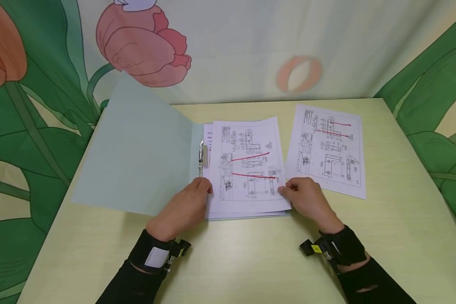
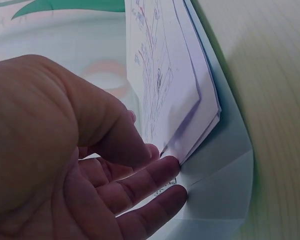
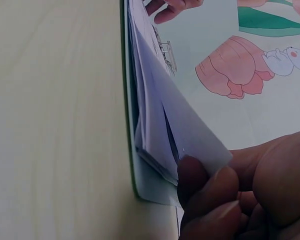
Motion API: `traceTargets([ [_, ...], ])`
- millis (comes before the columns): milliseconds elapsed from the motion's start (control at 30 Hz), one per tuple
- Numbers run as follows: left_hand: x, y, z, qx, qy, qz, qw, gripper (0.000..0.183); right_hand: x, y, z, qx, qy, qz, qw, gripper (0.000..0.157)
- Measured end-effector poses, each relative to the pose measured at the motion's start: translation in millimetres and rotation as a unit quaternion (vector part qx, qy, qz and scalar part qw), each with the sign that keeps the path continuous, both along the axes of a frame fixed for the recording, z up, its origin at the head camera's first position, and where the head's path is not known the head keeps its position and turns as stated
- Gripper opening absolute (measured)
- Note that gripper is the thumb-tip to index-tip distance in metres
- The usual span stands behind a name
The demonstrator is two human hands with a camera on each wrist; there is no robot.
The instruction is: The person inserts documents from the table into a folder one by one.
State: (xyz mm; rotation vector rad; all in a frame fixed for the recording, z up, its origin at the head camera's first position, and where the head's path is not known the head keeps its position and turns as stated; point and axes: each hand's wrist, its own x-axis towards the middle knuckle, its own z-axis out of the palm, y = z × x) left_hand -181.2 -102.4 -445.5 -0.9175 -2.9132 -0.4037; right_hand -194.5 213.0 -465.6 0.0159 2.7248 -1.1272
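A white sheet of paper (image 1: 247, 147) with technical drawings and two red lines lies over other papers in an opened pale blue folder (image 1: 137, 147). My right hand (image 1: 308, 198) pinches this sheet near its lower right corner, and the right wrist view shows that corner (image 3: 205, 140) lifted off the pages below. At the sheet's lower left edge is my left hand (image 1: 186, 207), thumb and fingertips (image 2: 167, 167) closed on the paper's margin. Just above the left fingers, the folder's metal clip (image 1: 201, 156) stands at the spine.
A second drawing sheet (image 1: 330, 147), also marked with red lines, lies on the wooden table (image 1: 251, 261) to the right. The folder's cover is tilted up on the left. A curtain (image 1: 235, 50) with printed flowers hangs behind the table.
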Motion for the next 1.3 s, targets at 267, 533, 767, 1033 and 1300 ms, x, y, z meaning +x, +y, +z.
traceTargets([
  [267, 1.7, -2.2, 2.4, 0.008, 0.005, 0.001, 1.0000, 0.017, 1.9, -8.1, 0.9, -0.012, 0.001, 0.006, 1.000, 0.020],
  [533, -0.3, -5.3, 6.7, 0.003, -0.002, 0.010, 0.9999, 0.019, 0.6, -12.0, 3.1, -0.014, -0.005, 0.007, 1.000, 0.021],
  [767, -2.5, -6.1, 10.6, 0.010, -0.009, 0.036, 0.9993, 0.018, -0.7, -11.6, 5.4, -0.018, -0.011, 0.007, 1.000, 0.022],
  [1033, -0.7, -6.3, 9.2, 0.010, -0.042, 0.039, 0.9983, 0.022, -1.2, -12.0, 2.8, -0.026, -0.013, 0.015, 0.999, 0.023],
  [1300, 0.8, -2.2, 5.7, 0.011, 0.000, 0.006, 0.9999, 0.025, -0.2, -12.7, 0.4, -0.021, -0.018, 0.017, 0.999, 0.023],
])
